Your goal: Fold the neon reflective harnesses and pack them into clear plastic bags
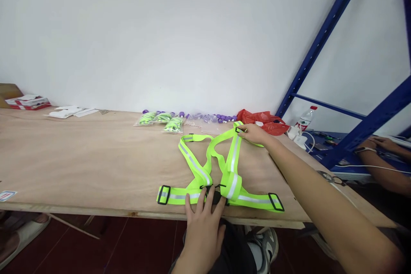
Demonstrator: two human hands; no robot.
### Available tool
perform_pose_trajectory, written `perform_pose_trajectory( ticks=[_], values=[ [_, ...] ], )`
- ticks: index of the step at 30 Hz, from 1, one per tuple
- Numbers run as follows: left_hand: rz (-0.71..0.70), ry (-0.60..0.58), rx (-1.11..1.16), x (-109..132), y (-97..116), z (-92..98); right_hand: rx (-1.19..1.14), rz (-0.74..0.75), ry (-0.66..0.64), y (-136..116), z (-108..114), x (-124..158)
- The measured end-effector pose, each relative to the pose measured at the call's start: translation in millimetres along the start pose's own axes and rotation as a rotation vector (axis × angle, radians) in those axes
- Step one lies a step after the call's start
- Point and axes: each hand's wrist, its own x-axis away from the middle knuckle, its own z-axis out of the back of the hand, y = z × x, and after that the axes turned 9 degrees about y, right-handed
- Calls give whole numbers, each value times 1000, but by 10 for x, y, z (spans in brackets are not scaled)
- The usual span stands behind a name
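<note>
A neon-yellow reflective vest [194, 163] made of elastic straps with silver stripes lies spread on the wooden table near its front edge. Black slider buckles [165, 195] sit on its straps. My left hand [204, 218] rests with fingers spread on the waist strap, beside the black centre buckle [213, 197], which it partly covers. At the upper right shoulder strap, my right hand [252, 133] pinches the strap close to a small black slider [239, 130]. A loose strap end shows beneath that hand.
Behind the vest lie several bagged green-yellow strap bundles [147, 118], purple round parts [221, 118] and a red plastic bag [265, 120]. White papers [69, 111] lie at the back left. At right stand a blue metal frame [317, 47] and a bottle [306, 118]; another person's arms [382, 150] are beyond.
</note>
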Motion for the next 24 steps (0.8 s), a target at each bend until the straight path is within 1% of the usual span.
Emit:
perform_pose_trajectory(
  ticks=[4, 9, 14, 16, 18, 21, 24],
  values=[
    [1, -8, -12, -13, 7, 9, 126, -63, 61, 20, 29, -83],
    [6, -16, -9, -17, -3, -8, 237, -165, 128, -92, 77, -248],
    [-23, -15, -32, -2, -31, -20, 324, -177, 182, -191, 66, -457],
    [-35, -1, -50, 0, -24, -18, 350, -165, 168, -225, 2, -533],
    [-29, 28, -73, 3, -5, -16, 363, -169, 134, -260, -111, -592],
    [-11, 79, -125, 13, 24, -32, 357, -205, 71, -288, -349, -645],
    [-21, 99, -148, 26, 31, -77, 337, -240, 12, -256, -615, -659]
  ],
)
